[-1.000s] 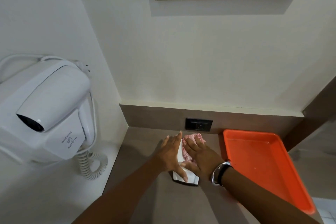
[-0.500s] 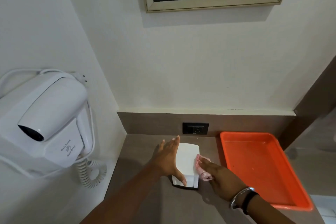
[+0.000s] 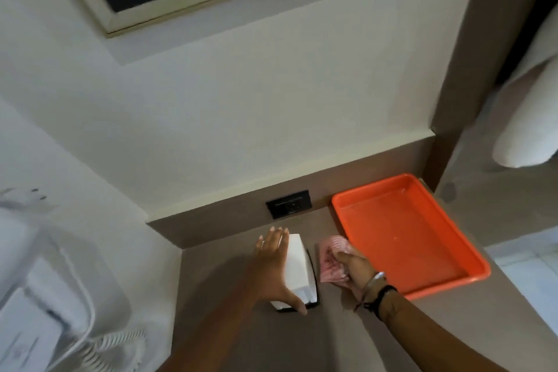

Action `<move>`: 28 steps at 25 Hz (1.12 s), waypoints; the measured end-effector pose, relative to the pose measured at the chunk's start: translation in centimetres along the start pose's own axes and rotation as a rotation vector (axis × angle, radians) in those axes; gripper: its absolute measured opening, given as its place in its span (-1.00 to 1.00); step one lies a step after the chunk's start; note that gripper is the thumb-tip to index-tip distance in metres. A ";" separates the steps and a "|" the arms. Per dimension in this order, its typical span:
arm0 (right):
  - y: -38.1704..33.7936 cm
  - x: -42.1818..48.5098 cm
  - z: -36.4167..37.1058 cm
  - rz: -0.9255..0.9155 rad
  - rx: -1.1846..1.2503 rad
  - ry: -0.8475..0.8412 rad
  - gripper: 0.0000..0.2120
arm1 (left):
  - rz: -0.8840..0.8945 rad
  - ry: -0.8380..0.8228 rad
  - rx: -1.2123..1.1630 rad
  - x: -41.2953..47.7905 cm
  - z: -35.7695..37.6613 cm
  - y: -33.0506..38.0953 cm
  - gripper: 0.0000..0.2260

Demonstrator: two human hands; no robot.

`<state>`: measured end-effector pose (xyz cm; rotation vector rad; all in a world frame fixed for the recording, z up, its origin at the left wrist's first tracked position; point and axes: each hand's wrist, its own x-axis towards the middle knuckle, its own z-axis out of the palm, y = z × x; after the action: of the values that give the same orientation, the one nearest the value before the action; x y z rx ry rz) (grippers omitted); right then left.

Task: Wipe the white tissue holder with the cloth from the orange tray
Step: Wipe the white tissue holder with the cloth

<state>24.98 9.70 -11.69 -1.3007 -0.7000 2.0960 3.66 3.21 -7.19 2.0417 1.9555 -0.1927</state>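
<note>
Left hand point(image 3: 273, 269) lies flat and spread against the left side of the one white tissue holder point(image 3: 297, 272), thumb hooked round its near corner. Right hand point(image 3: 351, 270), just right of the holder and apart from it, is bunched around the single pink cloth point(image 3: 330, 260). One orange tray point(image 3: 422, 284) sits just beyond that hand's right, one black wall socket point(image 3: 289, 204) past the left fingertips.

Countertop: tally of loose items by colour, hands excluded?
White: 1, the tissue holder, steadied by the left hand.
Pink: 1, the cloth, bunched in the right hand.
Orange: 1, the tray, nothing in it.
Total: 3.
</note>
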 end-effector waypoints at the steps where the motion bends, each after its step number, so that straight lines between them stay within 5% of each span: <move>1: 0.6 0.6 1.1 -0.003 -0.057 -0.023 -0.66 | -0.011 -0.013 0.006 0.4 0.3 -0.1 0.52; 7: 3.1 1.9 3.2 -0.190 -0.218 -0.113 -0.64 | -0.044 0.000 -0.003 0.4 0.8 -0.2 0.59; 15: 6.3 -0.1 4.3 -0.209 -0.128 0.044 -0.83 | -0.046 -0.006 0.002 0.2 0.5 0.2 0.57; 20: 3.1 3.0 5.1 -0.219 -0.351 0.019 -0.65 | -0.072 -0.046 0.057 0.6 0.3 0.1 0.61; 24: 6.6 -2.5 2.4 -0.272 -0.262 0.054 -0.79 | -0.129 -0.065 0.032 0.5 0.0 0.4 0.58; 28: 4.6 -5.3 -2.2 -0.096 0.001 -0.071 -0.68 | -0.141 -0.170 0.039 0.8 -0.8 0.7 0.56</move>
<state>28.03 3.08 -12.49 -1.1741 -0.7760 2.0730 4.35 4.23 -6.59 1.8445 2.0031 -0.4239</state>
